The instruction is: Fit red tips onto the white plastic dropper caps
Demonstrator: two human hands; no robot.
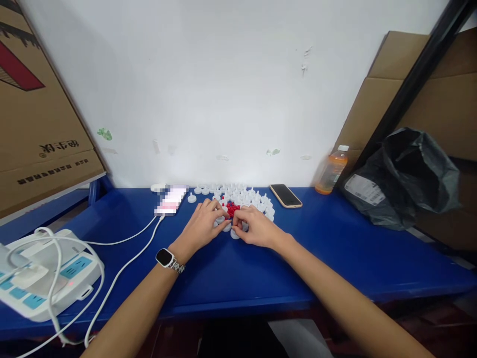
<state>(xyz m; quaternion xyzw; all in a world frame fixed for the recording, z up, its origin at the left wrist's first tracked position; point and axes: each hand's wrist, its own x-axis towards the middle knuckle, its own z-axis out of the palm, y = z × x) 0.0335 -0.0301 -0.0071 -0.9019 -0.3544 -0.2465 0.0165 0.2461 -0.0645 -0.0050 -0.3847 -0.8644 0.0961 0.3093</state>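
Note:
White plastic caps with thin nozzles lie in a heap on the blue table, toward the wall. Among them sits a small pile of red pieces, between my two hands. My left hand, with a watch on its wrist, has its fingers bent over caps at the pile's left side. My right hand is pinched at the pile's right edge, just above a white cap near the front. Whatever lies between the fingertips of either hand is too small to make out.
A phone on a charging cable lies at the left, a dark-screened phone at the right. Farther out stand an orange drink bottle and a black plastic bag. A power strip with looped cables occupies the left front.

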